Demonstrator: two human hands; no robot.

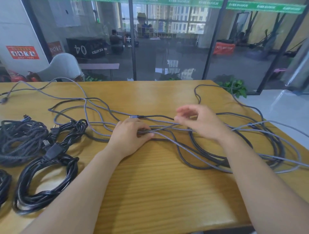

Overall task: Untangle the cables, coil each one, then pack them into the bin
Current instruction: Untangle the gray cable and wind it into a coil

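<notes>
Left hand (132,133) curls round tangled grey braided cables (167,132) on yellow wooden table (158,183). Right hand (199,122) blurred, fingers loosely spread, holding nothing. Coiled black cables (46,180) cut off at left edge.

mirrored "04" on black box (80,49); "maximum" on green banner (182,1).

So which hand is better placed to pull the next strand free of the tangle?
Probably the right hand: it hovers open above the grey braided cable, while the left hand already holds the crossing strands down on the table.
</notes>
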